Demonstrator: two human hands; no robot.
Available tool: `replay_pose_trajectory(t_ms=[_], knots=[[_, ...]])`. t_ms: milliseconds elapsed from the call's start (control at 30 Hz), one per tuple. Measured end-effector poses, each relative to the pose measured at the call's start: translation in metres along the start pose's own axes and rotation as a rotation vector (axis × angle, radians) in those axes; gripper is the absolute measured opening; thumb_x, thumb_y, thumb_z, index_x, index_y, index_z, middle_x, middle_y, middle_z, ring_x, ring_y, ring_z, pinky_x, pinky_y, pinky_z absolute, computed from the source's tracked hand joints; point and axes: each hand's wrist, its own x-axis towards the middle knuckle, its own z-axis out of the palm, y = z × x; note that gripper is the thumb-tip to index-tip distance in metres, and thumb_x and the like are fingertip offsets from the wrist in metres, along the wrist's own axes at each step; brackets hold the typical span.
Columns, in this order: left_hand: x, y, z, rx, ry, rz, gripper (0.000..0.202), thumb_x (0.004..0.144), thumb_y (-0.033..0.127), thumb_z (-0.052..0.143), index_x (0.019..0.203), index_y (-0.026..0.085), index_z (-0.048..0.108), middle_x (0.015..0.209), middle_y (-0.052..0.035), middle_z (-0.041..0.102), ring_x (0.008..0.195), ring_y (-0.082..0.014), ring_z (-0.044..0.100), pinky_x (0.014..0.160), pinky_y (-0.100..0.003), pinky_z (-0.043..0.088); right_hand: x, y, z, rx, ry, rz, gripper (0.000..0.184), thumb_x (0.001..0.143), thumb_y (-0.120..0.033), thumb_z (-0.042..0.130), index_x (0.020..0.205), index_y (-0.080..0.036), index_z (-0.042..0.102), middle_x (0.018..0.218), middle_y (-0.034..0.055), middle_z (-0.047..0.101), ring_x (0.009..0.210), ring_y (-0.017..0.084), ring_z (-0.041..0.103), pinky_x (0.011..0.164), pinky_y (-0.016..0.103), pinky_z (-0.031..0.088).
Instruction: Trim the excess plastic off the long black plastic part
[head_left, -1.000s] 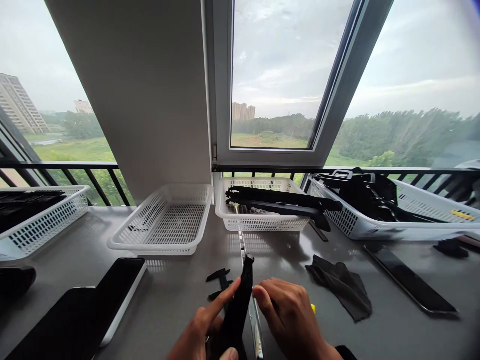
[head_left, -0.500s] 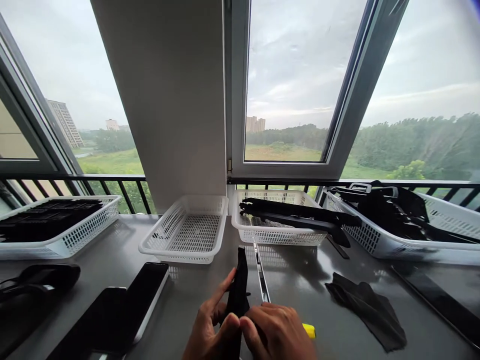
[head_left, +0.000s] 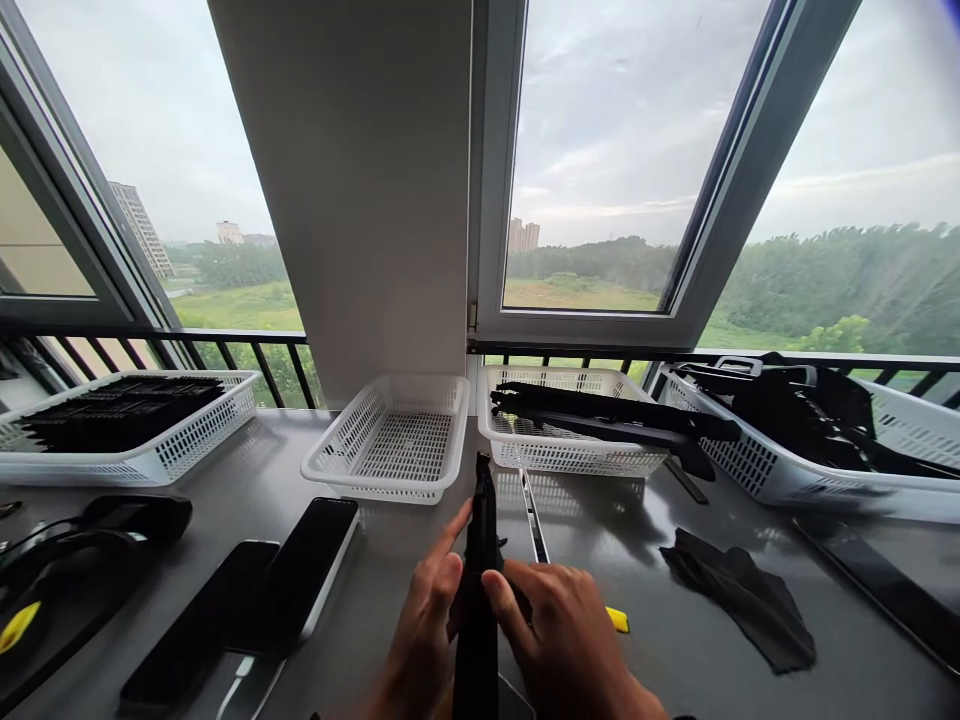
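A long, narrow black plastic part (head_left: pixel 480 590) stands on edge between my two hands, pointing away from me. My left hand (head_left: pixel 427 610) grips its left side, with the index finger stretched along it and the thumb near the top edge. On the other side, my right hand (head_left: pixel 559 620) pinches the part, its thumb pressed to the upper edge and its fingers curled. Just beyond my right hand lies a slim silver metal strip (head_left: pixel 534 515) with dark slots. A yellow piece (head_left: pixel 618 620) peeks out to the right of that hand; the rest is hidden.
A white basket (head_left: pixel 315 470) stands ahead, beside a basket (head_left: pixel 510 450) of long black parts. Other filled baskets flank them, left (head_left: pixel 165 460) and right (head_left: pixel 750 480). Two phones (head_left: pixel 307 560) with a white cable lie left; a dark cloth (head_left: pixel 739 600) lies right.
The view has shifted, so the table's contents appear higher and slightly right. The black part is more upright in view, and my left thumb has moved back from my right thumb.
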Motion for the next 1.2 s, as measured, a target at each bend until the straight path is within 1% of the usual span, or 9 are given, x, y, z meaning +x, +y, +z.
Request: replay_pose_trajectory(t_ms=[100,233,433,600,700,833,933,1033,1200], knots=[[0.000,-0.002,0.002,-0.048,-0.079,-0.019,0.084,0.101,0.067,0.058,0.170,0.022,0.039,0.060,0.0086,0.049,0.051,-0.0119,0.036,0.053,-0.021,0.040,0.002,0.004,-0.005,0.045,0.000,0.047,0.061,0.118,-0.054,0.032,0.070,-0.023,0.055,0.058,-0.0038,0.064,0.050,0.012,0.059,0.059,0.031,0.023],[0.005,-0.010,0.000,-0.057,-0.180,-0.022,0.095,0.098,0.063,0.069,0.173,0.019,0.031,0.060,0.0095,0.046,0.054,-0.0113,0.039,0.057,-0.022,0.042,0.005,0.008,-0.010,0.062,0.051,0.086,0.066,0.117,-0.057,0.029,0.066,-0.023,0.053,0.054,-0.0038,0.060,0.047,0.011,0.054,0.058,0.032,0.022],[0.010,-0.026,-0.005,-0.152,-0.204,-0.019,0.090,0.099,0.062,0.070,0.171,0.019,0.036,0.089,-0.0049,0.077,0.079,-0.0194,0.070,0.078,-0.029,0.054,0.001,0.012,-0.008,0.098,0.029,0.045,0.067,0.118,-0.056,0.027,0.065,-0.023,0.052,0.053,-0.0039,0.059,0.046,0.011,0.052,0.057,0.032,0.021],[0.011,-0.024,-0.003,-0.163,-0.279,-0.008,0.078,0.098,0.064,0.070,0.159,0.018,0.056,0.108,-0.0111,0.082,0.103,-0.0270,0.076,0.089,-0.033,0.057,-0.001,0.013,-0.007,0.126,0.011,0.060,0.069,0.118,-0.058,0.025,0.065,-0.023,0.053,0.053,-0.0035,0.059,0.047,0.011,0.054,0.057,0.033,0.022],[0.010,-0.018,0.000,-0.163,-0.332,0.013,0.077,0.096,0.066,0.073,0.155,0.017,0.060,0.104,-0.0119,0.082,0.099,-0.0287,0.078,0.084,-0.033,0.059,-0.001,0.011,-0.007,0.139,-0.016,0.065,0.071,0.117,-0.061,0.025,0.066,-0.023,0.056,0.053,-0.0032,0.061,0.046,0.012,0.056,0.057,0.033,0.023],[0.009,-0.020,0.003,-0.228,-0.260,-0.008,0.081,0.091,0.066,0.079,0.154,0.017,0.062,0.088,-0.0066,0.077,0.081,-0.0208,0.074,0.082,-0.030,0.057,-0.006,0.014,-0.005,0.202,-0.062,0.059,0.072,0.116,-0.064,0.026,0.066,-0.025,0.060,0.054,-0.0024,0.063,0.047,0.014,0.057,0.056,0.031,0.026],[0.008,-0.026,0.003,-0.256,-0.226,-0.050,0.105,0.078,0.072,0.087,0.160,0.014,0.055,0.063,0.0055,0.057,0.053,-0.0081,0.048,0.055,-0.019,0.039,-0.012,0.023,-0.004,0.243,-0.057,0.070,0.067,0.115,-0.063,0.032,0.068,-0.026,0.063,0.056,-0.0015,0.066,0.050,0.017,0.061,0.058,0.029,0.031],[0.006,-0.027,0.004,-0.226,-0.217,-0.090,0.126,0.071,0.074,0.091,0.168,0.013,0.040,0.063,0.0084,0.051,0.052,-0.0060,0.036,0.051,-0.019,0.027,-0.015,0.026,-0.004,0.268,-0.033,0.099,0.066,0.114,-0.064,0.032,0.068,-0.026,0.061,0.056,-0.0019,0.065,0.052,0.018,0.061,0.059,0.029,0.034],[-0.002,-0.021,0.011,-0.254,-0.231,-0.047,0.120,0.073,0.070,0.092,0.169,0.022,0.039,0.074,0.0041,0.061,0.061,-0.0085,0.047,0.062,-0.022,0.036,-0.017,0.014,-0.005,0.228,0.016,0.130,0.069,0.113,-0.069,0.032,0.066,-0.027,0.061,0.055,-0.0023,0.063,0.051,0.019,0.060,0.059,0.031,0.031]])
